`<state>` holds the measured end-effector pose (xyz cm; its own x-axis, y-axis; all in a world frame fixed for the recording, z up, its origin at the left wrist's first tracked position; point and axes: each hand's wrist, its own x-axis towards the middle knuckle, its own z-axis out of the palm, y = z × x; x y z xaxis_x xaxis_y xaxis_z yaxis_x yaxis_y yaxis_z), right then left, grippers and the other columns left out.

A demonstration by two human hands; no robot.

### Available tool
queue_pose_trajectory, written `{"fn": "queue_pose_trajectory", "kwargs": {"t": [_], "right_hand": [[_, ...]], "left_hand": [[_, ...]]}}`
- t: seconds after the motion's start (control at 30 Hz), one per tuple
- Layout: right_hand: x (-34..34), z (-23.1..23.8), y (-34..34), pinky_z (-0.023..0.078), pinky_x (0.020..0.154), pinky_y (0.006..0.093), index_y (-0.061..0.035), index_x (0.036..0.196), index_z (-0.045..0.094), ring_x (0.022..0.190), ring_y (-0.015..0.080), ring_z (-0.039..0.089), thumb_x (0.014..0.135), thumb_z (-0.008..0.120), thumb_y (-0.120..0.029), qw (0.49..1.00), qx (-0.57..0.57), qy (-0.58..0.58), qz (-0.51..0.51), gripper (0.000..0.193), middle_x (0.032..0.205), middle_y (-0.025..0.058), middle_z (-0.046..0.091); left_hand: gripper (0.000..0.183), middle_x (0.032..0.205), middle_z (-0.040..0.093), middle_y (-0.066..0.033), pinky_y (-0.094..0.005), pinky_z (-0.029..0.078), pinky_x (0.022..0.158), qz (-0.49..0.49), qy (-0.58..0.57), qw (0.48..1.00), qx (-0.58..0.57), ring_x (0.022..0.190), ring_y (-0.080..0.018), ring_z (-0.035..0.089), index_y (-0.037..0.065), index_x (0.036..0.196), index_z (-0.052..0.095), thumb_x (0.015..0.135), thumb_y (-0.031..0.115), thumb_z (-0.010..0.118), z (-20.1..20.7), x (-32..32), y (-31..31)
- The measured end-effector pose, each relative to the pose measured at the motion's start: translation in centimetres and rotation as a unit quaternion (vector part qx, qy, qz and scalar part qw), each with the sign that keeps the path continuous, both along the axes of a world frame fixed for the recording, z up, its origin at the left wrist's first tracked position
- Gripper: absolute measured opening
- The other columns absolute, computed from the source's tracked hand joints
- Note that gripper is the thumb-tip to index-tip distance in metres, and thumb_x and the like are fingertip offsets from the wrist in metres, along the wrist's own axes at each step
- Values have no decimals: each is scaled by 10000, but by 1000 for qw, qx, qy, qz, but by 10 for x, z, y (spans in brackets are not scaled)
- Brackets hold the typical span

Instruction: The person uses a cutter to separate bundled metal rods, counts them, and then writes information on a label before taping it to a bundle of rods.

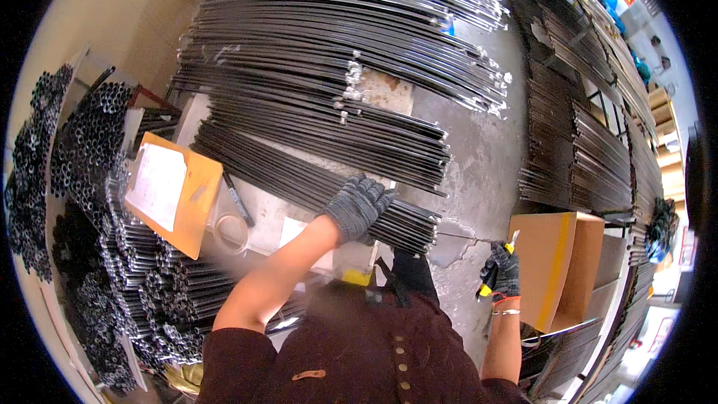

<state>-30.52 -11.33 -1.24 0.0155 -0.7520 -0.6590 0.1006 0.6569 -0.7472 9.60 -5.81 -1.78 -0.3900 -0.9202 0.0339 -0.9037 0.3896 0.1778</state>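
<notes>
My left hand, in a dark grey knitted glove, lies over a bundle of thin black tubes, its fingers curled down onto them near their right ends. Out to the right, my right hand, gloved the same way, is closed around a tool with a yellow and black handle. From this tool a long thin shaft reaches left to the ends of the bundle; whether its tip is inside a tube I cannot tell.
More rows of black tubes cover the table beyond. At left are an orange clipboard with paper, a black marker, a tape roll and stacked tubes. An open cardboard box stands beside my right hand, before loaded racks.
</notes>
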Motion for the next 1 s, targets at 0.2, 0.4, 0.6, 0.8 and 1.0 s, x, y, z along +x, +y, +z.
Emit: {"fn": "queue_pose_trajectory", "kwargs": {"t": [0.2,0.4,0.6,0.8,1.0], "right_hand": [[-13,-6,41,439,465,283,-150,1178,568,544,114,508,958,539,-431,952,47,-275,-125,358,795,17,597],[-11,-41,67,509,636,406,-114,1240,539,697,228,581,850,652,-235,928,132,-343,-57,423,853,78,598],[-33,-35,74,543,720,467,-149,1208,536,778,296,635,831,706,-127,947,133,-293,19,414,954,128,641],[-72,-28,88,592,667,441,-108,1254,467,827,328,681,804,716,-83,951,140,-275,4,515,1024,173,655],[-96,-20,90,449,371,287,-108,1261,457,506,196,585,902,671,-284,977,25,-199,74,454,917,133,654]], "left_hand": [[1044,1253,553,-174,-436,363,1044,-21,25,996,87,1165,-346,514,13,1326,477,449,422,869,31,-2,-11],[920,1174,582,-226,-427,462,937,20,113,990,81,1076,-398,565,-13,1259,515,542,449,859,39,-3,-25],[840,1164,608,-209,-419,459,950,54,67,990,109,1082,-385,573,-10,1221,555,574,442,845,36,-13,-33],[800,1143,617,-208,-434,464,936,62,31,987,145,1059,-391,581,9,1216,566,589,430,827,62,-31,-42],[858,1251,572,-192,-437,410,1008,87,0,986,140,1163,-373,527,44,1310,518,591,385,838,58,-39,-28]]}}
